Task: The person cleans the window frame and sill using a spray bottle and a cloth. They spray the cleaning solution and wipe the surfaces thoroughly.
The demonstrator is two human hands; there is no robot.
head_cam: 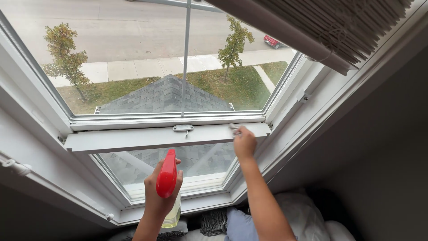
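Note:
My left hand [157, 196] grips a spray bottle [167, 180] with a red trigger head and a clear body of pale yellow liquid, held upright in front of the lower window pane [133, 167]. My right hand [244, 143] is closed and pressed against the right end of the white sash rail [133, 138]. A bit of grey cloth [235, 128] shows at its fingertips. The metal sash lock [183, 128] sits at the rail's middle, to the left of that hand.
A folded pleated blind [330, 27] hangs at the top right. White window frame [40, 147] surrounds both panes. Pillows and patterned fabric [249, 223] lie below the sill. A dark wall [383, 156] stands at the right. Outside are a shingled roof, lawn, trees and street.

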